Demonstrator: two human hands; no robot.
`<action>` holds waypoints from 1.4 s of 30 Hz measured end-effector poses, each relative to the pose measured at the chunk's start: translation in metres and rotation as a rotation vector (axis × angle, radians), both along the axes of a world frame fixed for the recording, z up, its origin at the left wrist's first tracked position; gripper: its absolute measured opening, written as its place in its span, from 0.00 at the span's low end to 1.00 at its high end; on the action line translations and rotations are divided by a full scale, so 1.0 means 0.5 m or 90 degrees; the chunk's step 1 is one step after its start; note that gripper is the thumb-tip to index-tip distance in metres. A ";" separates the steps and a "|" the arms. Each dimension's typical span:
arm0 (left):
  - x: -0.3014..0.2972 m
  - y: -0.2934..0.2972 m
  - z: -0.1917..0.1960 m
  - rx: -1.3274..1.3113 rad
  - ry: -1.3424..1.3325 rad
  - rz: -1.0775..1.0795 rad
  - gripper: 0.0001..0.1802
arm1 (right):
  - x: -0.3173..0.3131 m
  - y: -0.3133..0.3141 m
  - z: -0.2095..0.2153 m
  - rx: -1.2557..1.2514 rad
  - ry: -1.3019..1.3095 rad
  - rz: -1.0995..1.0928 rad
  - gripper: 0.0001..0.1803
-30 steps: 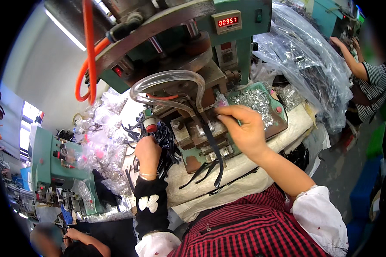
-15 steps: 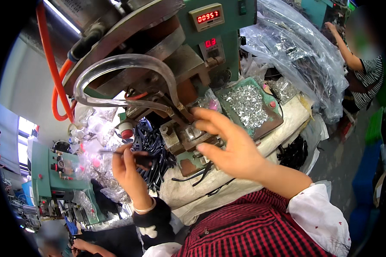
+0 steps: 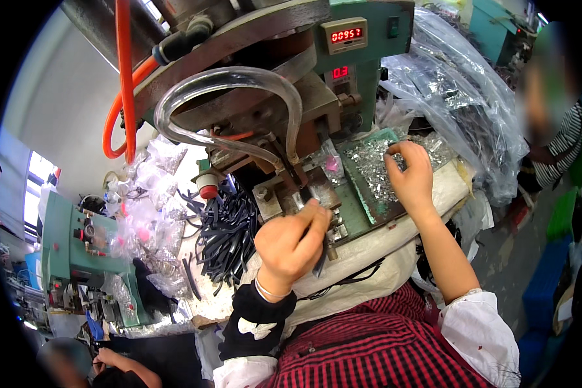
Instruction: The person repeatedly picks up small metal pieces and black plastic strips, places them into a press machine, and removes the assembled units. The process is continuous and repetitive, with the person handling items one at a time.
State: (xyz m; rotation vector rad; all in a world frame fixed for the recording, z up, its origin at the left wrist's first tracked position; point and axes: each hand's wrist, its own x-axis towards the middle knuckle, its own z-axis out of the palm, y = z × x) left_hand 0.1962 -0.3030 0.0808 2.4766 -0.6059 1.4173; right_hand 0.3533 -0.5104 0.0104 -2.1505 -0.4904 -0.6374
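My left hand (image 3: pixel 290 244) is closed round a dark flat strip (image 3: pixel 319 264), whose lower end hangs out under the fingers. Its fingertips are at the metal die block (image 3: pixel 281 202) of a green press, where the strip's other end lies. My right hand (image 3: pixel 412 176) is over a green tray (image 3: pixel 367 208) heaped with small shiny metal pieces (image 3: pixel 368 165). Thumb and forefinger there are curled together in a pinch; whatever sits between them is too small to make out.
A clear looped hose (image 3: pixel 229 76) arches over the die. Beside a red button (image 3: pixel 207 187) lies a pile of dark strips (image 3: pixel 225 242). Clear plastic bags (image 3: pixel 142 226) are at left, plastic sheeting (image 3: pixel 459 84) at right. Another person (image 3: pixel 559 149) stands far right, and another person's hand (image 3: pixel 107 357) shows lower left.
My left hand has moved right from beside the strip pile to the die, carrying a dark strip. The right hand has left the die for the tray and closed into a pinch.
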 end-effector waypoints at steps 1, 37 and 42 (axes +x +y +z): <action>-0.005 -0.008 0.008 -0.001 0.004 -0.010 0.10 | 0.001 0.001 0.004 0.040 0.047 -0.001 0.05; -0.227 0.079 -0.059 -0.244 0.546 0.345 0.05 | -0.027 0.008 -0.036 0.278 0.235 0.137 0.08; -0.115 0.249 -0.162 -0.008 0.422 0.287 0.17 | -0.045 -0.021 -0.046 0.251 0.183 0.082 0.09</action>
